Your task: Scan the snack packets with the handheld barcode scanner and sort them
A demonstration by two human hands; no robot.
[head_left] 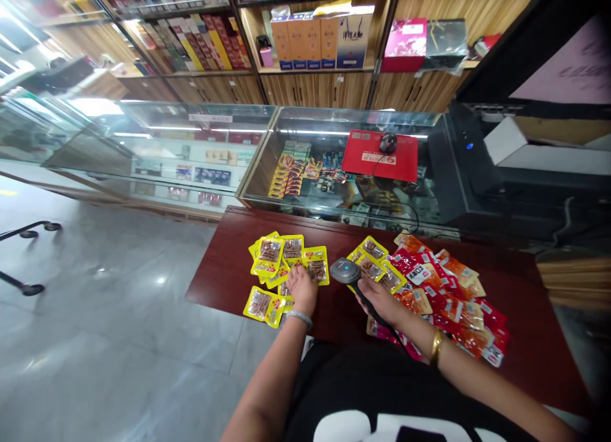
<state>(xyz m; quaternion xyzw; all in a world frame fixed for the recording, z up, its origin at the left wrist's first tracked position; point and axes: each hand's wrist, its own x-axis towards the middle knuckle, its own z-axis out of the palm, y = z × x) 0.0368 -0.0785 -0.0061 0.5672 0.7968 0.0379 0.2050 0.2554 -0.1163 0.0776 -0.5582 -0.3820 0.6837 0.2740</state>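
Left: yellow packets [268, 254], loosely grouped, several overlapping, on dark red-brown tabletop [214, 263]. Left hand [302, 290] palm down over group's right part, fingers slightly bent, fingertips at packets; whether any is gripped, cannot tell. Centre: handheld scanner [346, 270], head toward left. Right hand [379, 297] wrapped around scanner's handle. Beyond it: second yellow group [373, 246], partly hidden by scanner. Right: red and orange packets [449, 305], heaped, overlapping.
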